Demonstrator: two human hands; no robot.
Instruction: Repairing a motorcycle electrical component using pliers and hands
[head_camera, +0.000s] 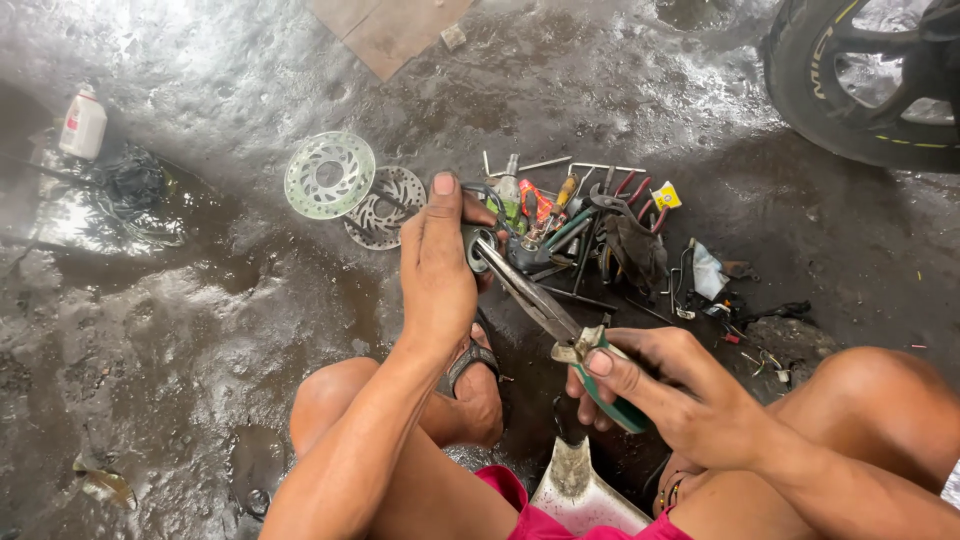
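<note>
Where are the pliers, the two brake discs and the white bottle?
pliers (530, 295), head view, on the long jaws.
brake discs (329, 175), head view, on the pale disc's face.
white bottle (83, 124), head view, on its body.

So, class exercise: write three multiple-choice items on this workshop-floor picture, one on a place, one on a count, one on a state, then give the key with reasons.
1. Where do the brake discs lie?
A. On the wet floor beyond the left hand
B. On the person's knee
C. Leaning against the tyre

2. How many brake discs are there?
A. One
B. Two
C. Four

3. What is the right hand doing?
A. Resting open on the floor
B. Gripping the green handles of long-nose pliers
C. Holding the white bottle

Key:
1 A, both discs lie flat on the floor, past the left hand.
2 B, a pale disc and a darker one overlap.
3 B, its fingers close round the pliers, whose tips reach a small round part held in the left hand.
</note>
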